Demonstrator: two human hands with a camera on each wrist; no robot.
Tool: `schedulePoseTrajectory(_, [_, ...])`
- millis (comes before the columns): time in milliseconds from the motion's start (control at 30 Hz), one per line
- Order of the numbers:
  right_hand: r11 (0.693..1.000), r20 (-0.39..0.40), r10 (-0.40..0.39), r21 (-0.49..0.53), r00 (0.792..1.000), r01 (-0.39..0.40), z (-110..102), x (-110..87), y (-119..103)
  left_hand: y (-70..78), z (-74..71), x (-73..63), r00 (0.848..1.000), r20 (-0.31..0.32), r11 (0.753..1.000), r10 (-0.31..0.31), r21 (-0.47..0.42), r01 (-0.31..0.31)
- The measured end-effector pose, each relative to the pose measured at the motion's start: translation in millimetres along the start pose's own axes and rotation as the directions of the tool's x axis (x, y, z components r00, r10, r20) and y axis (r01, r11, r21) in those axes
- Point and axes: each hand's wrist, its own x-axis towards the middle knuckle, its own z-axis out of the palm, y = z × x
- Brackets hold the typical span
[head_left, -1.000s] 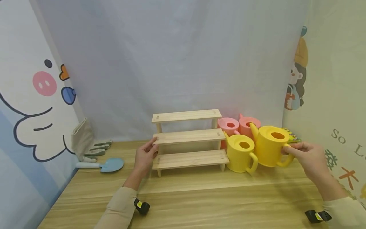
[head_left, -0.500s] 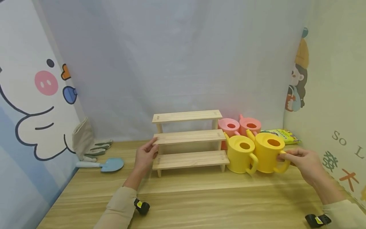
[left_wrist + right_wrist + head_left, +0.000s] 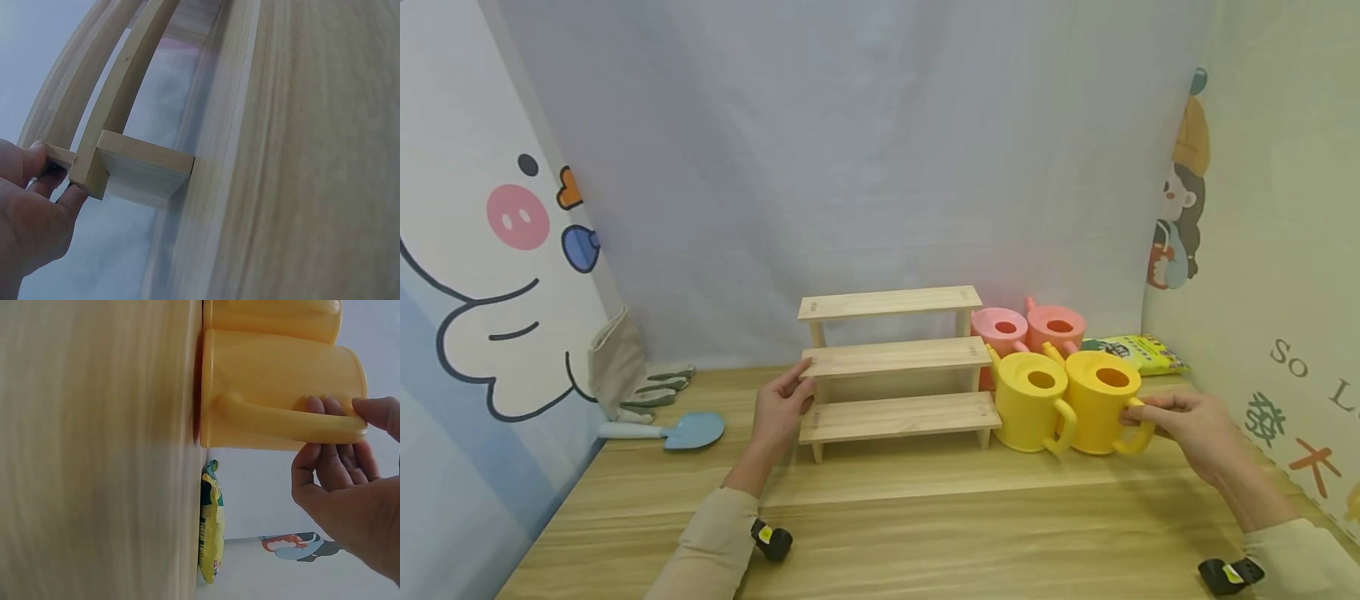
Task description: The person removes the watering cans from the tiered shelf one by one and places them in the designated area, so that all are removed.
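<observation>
A three-tier wooden plant stand (image 3: 897,357) stands mid-table. My left hand (image 3: 781,410) holds the left end of its middle tier; in the left wrist view the thumb lies on that board's end and fingers (image 3: 74,199) reach beneath. At the right, my right hand (image 3: 1187,421) grips the handle of a yellow watering can (image 3: 1093,417), its fingers hooked through the loop in the right wrist view. This can is upright, close beside a second yellow watering can (image 3: 1026,417). Behind them are two pink watering cans, one (image 3: 1000,321) partly hidden by the stand, the other (image 3: 1058,321) to its right.
A bright yellow-green packet (image 3: 1142,354) lies at the back right. On the left are a light blue hand trowel (image 3: 692,432) and a pair of gardening gloves (image 3: 619,362) leaning against the printed side curtain. A grey curtain (image 3: 850,167) backs the wooden table (image 3: 880,542).
The gripped yellow watering can has come down and left, from raised and tilted to upright beside the other yellow one, uncovering the packet. My left hand has stayed on the stand.
</observation>
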Motion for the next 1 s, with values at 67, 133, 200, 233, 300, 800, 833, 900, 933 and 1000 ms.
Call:
schedulePoseTrajectory(67, [1.000, 0.009, 0.001, -0.015, 1.000, -0.001, -1, 0.6, 1, -0.3, -0.2, 0.3, 1.000, 0.001, 1.000, 0.002, -0.001, -0.002])
schedulePoseTrajectory(133, [1.000, 0.015, 0.006, -0.024, 1.000, -0.005, -2, 1.0, 2, -0.5, -0.2, 0.4, 1.000, -0.002, 1.000, 0.003, -0.002, -0.003])
schedulePoseTrajectory(200, [1.000, 0.027, 0.001, -0.027, 1.000, -0.001, -3, 1.1, 2, -0.7, -0.3, 0.7, 1.000, -0.003, 1.000, 0.001, -0.003, -0.001])
schedulePoseTrajectory(233, [1.000, 0.033, 0.001, -0.028, 0.999, 0.000, -4, 1.2, 2, -0.8, -0.2, 0.9, 1.000, -0.004, 1.000, 0.001, -0.002, -0.001])
schedulePoseTrajectory(300, [1.000, 0.046, 0.000, -0.032, 0.999, 0.001, -5, 0.7, 2, -1.1, -0.2, 1.3, 1.000, -0.007, 1.000, -0.001, 0.002, 0.001])
schedulePoseTrajectory(800, [0.980, 0.053, 0.048, -0.195, 0.997, -0.037, -9, -4.4, -4, -0.9, 0.6, 0.7, 1.000, -0.009, 1.000, -0.011, 0.001, 0.011])
schedulePoseTrajectory(833, [0.975, 0.048, 0.052, -0.219, 0.997, -0.041, -8, -4.4, -5, -0.6, 0.7, 0.8, 1.000, -0.010, 1.000, -0.011, 0.003, 0.011])
schedulePoseTrajectory(900, [0.963, 0.039, 0.059, -0.265, 0.997, -0.047, -7, -4.3, -6, -0.5, 1.0, 0.9, 1.000, -0.013, 1.000, -0.013, -0.002, 0.013])
schedulePoseTrajectory(933, [0.958, 0.037, 0.062, -0.284, 0.997, -0.049, -6, -4.2, -7, -0.4, 1.1, 0.9, 1.000, -0.014, 1.000, -0.014, -0.003, 0.014])
schedulePoseTrajectory(1000, [0.951, 0.034, 0.068, -0.305, 0.997, -0.054, -5, -4.2, -7, -0.5, 1.2, 1.1, 1.000, -0.014, 1.000, -0.015, -0.008, 0.015])
